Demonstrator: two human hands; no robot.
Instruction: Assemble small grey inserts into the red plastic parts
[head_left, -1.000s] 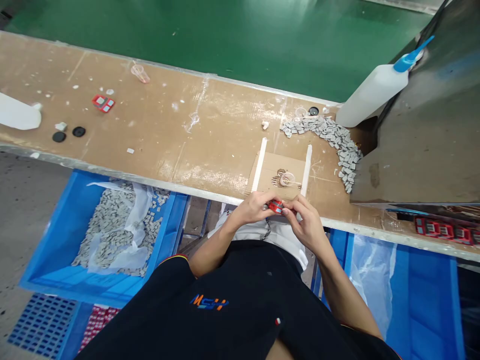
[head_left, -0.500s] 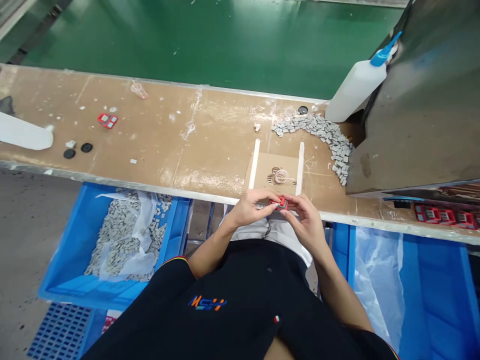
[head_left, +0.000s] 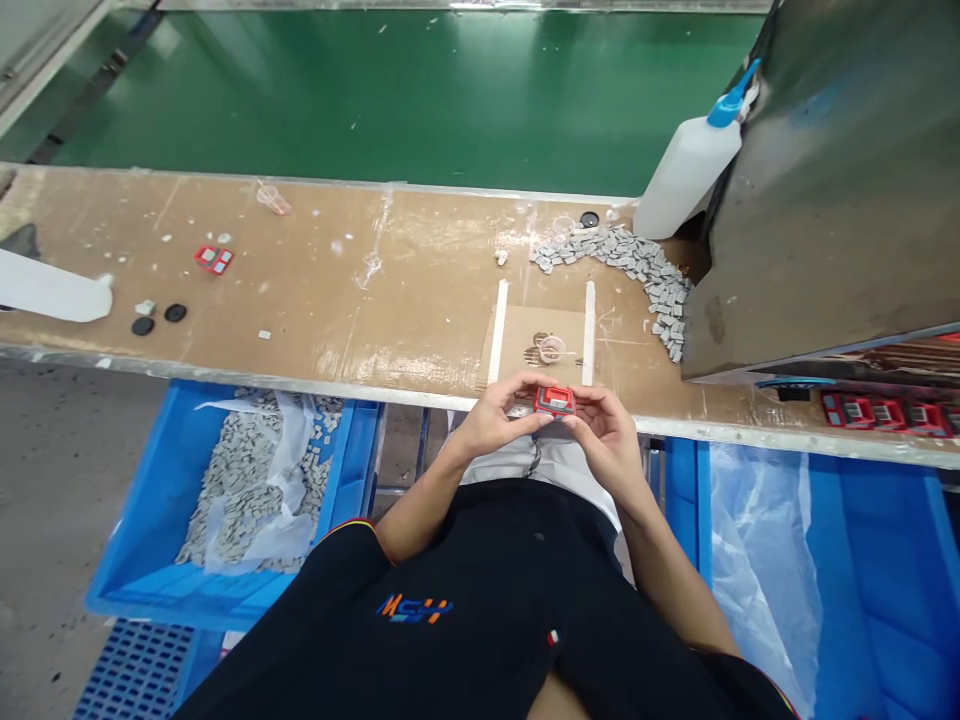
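Observation:
Between both hands I hold a small red plastic part (head_left: 555, 401) with light grey pieces set in it, at the front edge of the bench. My left hand (head_left: 501, 418) pinches its left side with thumb and fingers. On the other side, my right hand (head_left: 602, 428) grips the right edge the same way. Just beyond the hands, a small clear cup (head_left: 551, 349) with a thin stick in it stands on a cardboard piece (head_left: 517, 325) between two white strips. Loose grey tiles (head_left: 637, 262) lie in a curved heap at the back right.
A white bottle with a blue nozzle (head_left: 686, 175) leans by a metal housing (head_left: 825, 200). Another white bottle (head_left: 56, 287) lies at left, near a red part (head_left: 214, 260). Several red parts (head_left: 889, 414) line the right edge. Blue bins (head_left: 127, 540) stand below the bench.
The red part has turned flatter in my hands, so its top with the grey pieces shows more clearly. The camera view has shifted slightly.

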